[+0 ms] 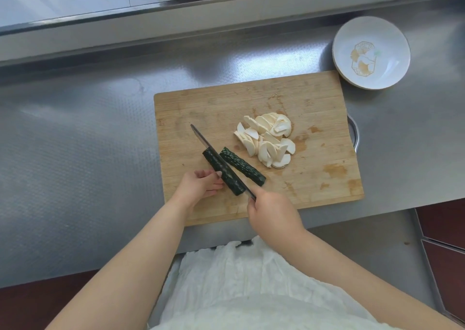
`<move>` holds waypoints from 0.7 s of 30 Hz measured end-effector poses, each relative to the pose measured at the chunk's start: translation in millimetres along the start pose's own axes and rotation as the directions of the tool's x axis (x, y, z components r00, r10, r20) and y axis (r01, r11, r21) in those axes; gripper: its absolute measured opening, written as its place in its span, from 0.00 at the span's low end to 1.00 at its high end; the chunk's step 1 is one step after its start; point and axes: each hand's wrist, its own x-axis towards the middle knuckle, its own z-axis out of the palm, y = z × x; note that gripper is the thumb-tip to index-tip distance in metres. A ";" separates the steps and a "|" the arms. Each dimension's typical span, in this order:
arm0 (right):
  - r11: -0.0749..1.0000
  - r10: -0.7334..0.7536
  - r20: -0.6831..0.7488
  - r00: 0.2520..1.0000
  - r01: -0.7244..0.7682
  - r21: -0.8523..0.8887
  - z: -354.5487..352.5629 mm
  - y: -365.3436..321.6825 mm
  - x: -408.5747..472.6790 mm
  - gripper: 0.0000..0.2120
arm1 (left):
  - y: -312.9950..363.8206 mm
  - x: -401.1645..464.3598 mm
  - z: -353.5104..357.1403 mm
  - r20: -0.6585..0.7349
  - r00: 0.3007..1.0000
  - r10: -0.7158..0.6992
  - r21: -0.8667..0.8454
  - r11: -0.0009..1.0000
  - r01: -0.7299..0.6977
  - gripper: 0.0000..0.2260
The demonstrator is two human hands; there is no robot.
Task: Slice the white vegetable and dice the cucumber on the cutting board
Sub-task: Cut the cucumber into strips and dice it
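A wooden cutting board [314, 103] lies on the steel counter. A pile of white vegetable slices [266, 139] sits near the board's middle. Two dark green cucumber lengths lie side by side at the lower left of the board. My left hand [201, 185] steadies the left cucumber piece [232, 177] from its left side. My right hand [273, 215] grips the handle of a knife [201, 138], whose blade runs lengthwise along the top of that piece. The right cucumber piece [242, 166] lies free beside it.
A white bowl [392, 40] with a gold pattern stands off the board's far right corner. A metal rim [354, 134] shows under the board's right edge. A raised steel ledge [176, 10] runs along the back. The counter's front edge is just below the board.
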 end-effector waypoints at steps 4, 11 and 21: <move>0.999 -0.005 0.035 0.999 0.007 -0.045 2.5 -0.5 -7.6 0.11 | -2.0 2.2 -1.7 0.002 1.000 -0.004 0.006 1.000 0.004 0.08; 0.998 0.020 0.051 0.998 -0.017 -0.054 6.0 0.8 -5.3 0.11 | -1.2 1.5 0.9 -0.014 1.000 0.002 -0.003 1.000 -0.002 0.09; 0.996 0.046 0.085 0.995 -0.039 -0.086 -0.5 -5.3 -3.5 0.11 | 0.9 0.2 3.7 -0.039 0.999 0.002 -0.015 1.000 -0.003 0.05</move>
